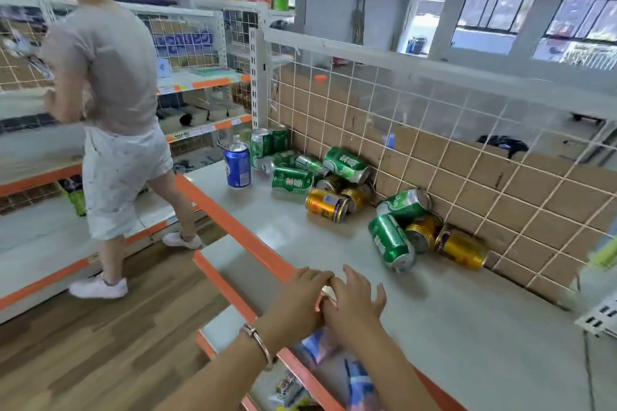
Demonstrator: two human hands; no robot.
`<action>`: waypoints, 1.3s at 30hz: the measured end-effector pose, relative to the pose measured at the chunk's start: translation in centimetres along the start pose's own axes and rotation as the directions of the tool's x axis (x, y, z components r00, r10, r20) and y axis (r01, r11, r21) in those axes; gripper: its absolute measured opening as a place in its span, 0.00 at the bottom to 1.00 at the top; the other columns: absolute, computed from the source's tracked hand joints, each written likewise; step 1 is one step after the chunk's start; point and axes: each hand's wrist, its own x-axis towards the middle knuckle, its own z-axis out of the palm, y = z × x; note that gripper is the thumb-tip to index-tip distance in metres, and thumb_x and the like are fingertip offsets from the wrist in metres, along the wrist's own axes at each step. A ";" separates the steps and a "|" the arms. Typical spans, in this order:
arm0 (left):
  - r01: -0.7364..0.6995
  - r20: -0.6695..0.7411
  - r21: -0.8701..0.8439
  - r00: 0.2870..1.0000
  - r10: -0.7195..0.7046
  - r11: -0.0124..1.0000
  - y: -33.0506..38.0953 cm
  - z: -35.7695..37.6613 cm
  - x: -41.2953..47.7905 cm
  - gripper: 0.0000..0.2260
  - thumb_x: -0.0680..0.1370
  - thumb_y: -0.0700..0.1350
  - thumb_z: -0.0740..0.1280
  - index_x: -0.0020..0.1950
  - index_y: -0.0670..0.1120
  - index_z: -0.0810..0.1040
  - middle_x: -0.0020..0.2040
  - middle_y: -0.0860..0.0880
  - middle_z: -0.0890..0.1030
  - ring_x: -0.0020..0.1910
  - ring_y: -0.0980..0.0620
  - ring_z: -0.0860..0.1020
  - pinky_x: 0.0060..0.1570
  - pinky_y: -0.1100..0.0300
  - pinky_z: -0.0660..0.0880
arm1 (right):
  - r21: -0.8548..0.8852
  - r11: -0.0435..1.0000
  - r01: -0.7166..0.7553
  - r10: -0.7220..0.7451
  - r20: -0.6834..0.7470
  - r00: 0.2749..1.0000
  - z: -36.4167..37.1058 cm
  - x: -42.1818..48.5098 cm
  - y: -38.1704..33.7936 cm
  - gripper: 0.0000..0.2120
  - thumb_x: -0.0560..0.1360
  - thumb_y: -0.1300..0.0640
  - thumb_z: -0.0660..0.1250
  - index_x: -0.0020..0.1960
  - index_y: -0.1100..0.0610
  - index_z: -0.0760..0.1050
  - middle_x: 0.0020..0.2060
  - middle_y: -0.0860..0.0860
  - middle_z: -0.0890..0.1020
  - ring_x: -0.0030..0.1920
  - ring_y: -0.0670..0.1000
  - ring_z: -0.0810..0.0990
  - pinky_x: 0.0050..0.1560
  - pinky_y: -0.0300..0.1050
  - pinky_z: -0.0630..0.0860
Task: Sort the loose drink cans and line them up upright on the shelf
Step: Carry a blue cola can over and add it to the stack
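Loose drink cans lie on the pale top shelf [467, 327] against its wire back. A blue can [237, 165] stands upright at the far left, with two green cans [260, 143] upright behind it. Several green cans [292, 180] and gold cans [327, 205] lie on their sides in a heap. Nearer me lie a green can [390, 242], another green one [404, 203] and a gold can [462, 248]. My left hand [300, 300] and right hand [354, 304] meet over the shelf's front edge, well short of the cans. The left fingers are loosely curled and the right fingers are spread. Neither holds a can.
A wire grid backed with cardboard [467, 160] closes the shelf's far side. Another person [110, 93] stands in the aisle at the left, facing other shelves. Lower shelves [233, 257] with orange edges step out below me. A white bracket [597, 314] sits at the right.
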 end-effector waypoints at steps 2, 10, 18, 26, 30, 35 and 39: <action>0.022 -0.011 0.003 1.000 -0.022 1.000 -1.5 -0.3 0.8 0.25 0.65 0.41 0.61 0.61 0.39 0.76 0.55 0.42 0.80 0.55 0.45 0.78 0.58 0.66 0.61 | -0.003 1.000 0.012 -0.012 0.012 1.000 0.1 1.4 -0.7 0.18 0.79 0.52 0.53 0.69 0.46 0.65 0.77 0.48 0.51 0.76 0.49 0.49 0.72 0.60 0.38; 0.166 -0.066 -0.075 0.983 -0.171 0.983 -4.2 -1.5 2.9 0.26 0.74 0.40 0.63 0.72 0.44 0.65 0.69 0.47 0.69 0.70 0.49 0.64 0.66 0.68 0.53 | 0.024 0.997 0.075 -0.077 0.084 0.993 -0.3 6.5 -2.7 0.20 0.79 0.50 0.54 0.72 0.46 0.63 0.76 0.49 0.54 0.76 0.50 0.50 0.74 0.58 0.40; 0.377 -0.193 -0.445 0.845 -0.498 0.812 -11.4 -4.9 5.8 0.28 0.76 0.37 0.66 0.74 0.44 0.59 0.67 0.47 0.66 0.65 0.49 0.68 0.64 0.61 0.63 | 0.111 0.978 0.174 -0.183 0.070 0.981 0.3 12.4 -6.6 0.22 0.78 0.49 0.59 0.72 0.46 0.62 0.74 0.47 0.60 0.74 0.50 0.55 0.73 0.54 0.50; 0.381 -0.200 -0.780 0.601 -0.774 0.497 -21.9 -11.7 12.3 0.28 0.75 0.33 0.65 0.73 0.41 0.58 0.68 0.42 0.66 0.64 0.44 0.70 0.59 0.49 0.73 | 0.145 0.978 0.148 -0.158 0.056 0.986 -0.2 19.7 -10.5 0.25 0.78 0.50 0.60 0.73 0.50 0.61 0.74 0.49 0.60 0.73 0.54 0.57 0.70 0.50 0.57; 0.384 -0.167 -0.752 0.675 -0.719 0.535 -25.3 -12.9 14.8 0.42 0.71 0.39 0.73 0.77 0.46 0.50 0.75 0.43 0.59 0.72 0.43 0.62 0.68 0.47 0.65 | 0.249 0.961 0.124 -0.138 0.039 0.990 0.2 21.8 -12.1 0.24 0.77 0.52 0.61 0.73 0.52 0.62 0.72 0.50 0.63 0.71 0.54 0.60 0.70 0.50 0.59; 0.306 -0.117 -0.737 0.821 -0.559 0.603 -27.2 -12.9 18.1 0.43 0.68 0.37 0.75 0.76 0.46 0.53 0.69 0.46 0.67 0.68 0.47 0.68 0.60 0.61 0.67 | 0.414 0.906 0.088 -0.103 0.014 0.995 -0.6 23.6 -12.9 0.24 0.78 0.57 0.61 0.73 0.54 0.62 0.71 0.50 0.67 0.70 0.51 0.64 0.64 0.41 0.62; 0.333 -0.218 -0.543 0.831 -0.512 0.771 -28.9 -11.6 18.7 0.37 0.54 0.55 0.78 0.60 0.53 0.71 0.54 0.48 0.77 0.56 0.46 0.76 0.56 0.46 0.76 | 0.569 0.822 0.032 -0.055 0.024 0.998 -0.4 24.0 -14.0 0.24 0.79 0.57 0.61 0.73 0.53 0.62 0.69 0.50 0.69 0.65 0.48 0.69 0.55 0.36 0.67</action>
